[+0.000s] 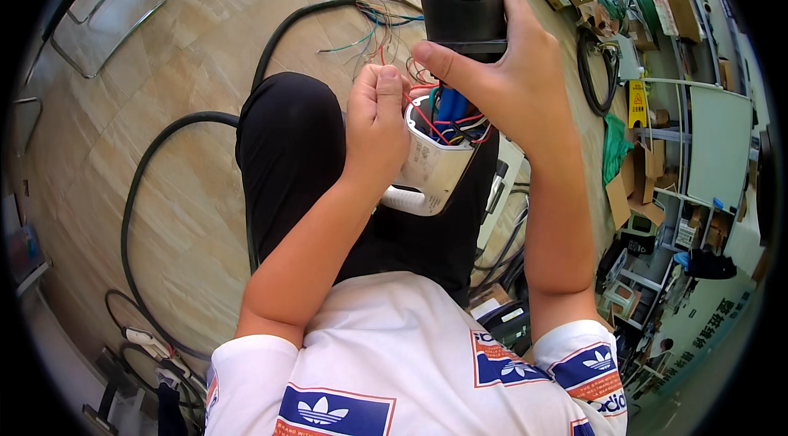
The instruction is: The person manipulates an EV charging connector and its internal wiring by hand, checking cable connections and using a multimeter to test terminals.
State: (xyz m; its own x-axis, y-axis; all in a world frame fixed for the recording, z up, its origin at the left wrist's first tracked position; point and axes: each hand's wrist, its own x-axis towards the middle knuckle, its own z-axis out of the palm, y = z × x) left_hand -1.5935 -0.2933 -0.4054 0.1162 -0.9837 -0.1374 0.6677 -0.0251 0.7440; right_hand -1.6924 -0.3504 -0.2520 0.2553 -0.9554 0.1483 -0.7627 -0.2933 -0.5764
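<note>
A white plastic housing [435, 173] with an open top rests between my thighs, tilted. Red, black, yellow and thick blue wires [450, 112] crowd its opening. My right hand [525, 71] grips a black plastic connector head [464, 13] just above the housing, thumb on the near side and fingers around the right side. Some wires run up beneath the black part. At the housing's left edge my left hand [376, 128] is closed in a pinch, thin red wires at its fingertips; what lies inside the fist is hidden.
A thick black cable [131, 206] loops across the tiled floor, its stripped coloured wire ends [373, 18] beyond my hands. A metal-framed chair [115, 26] stands far left. Shelves [718, 141] with cardboard boxes and a yellow sign [637, 104] line the right. More cables lie beside my right leg.
</note>
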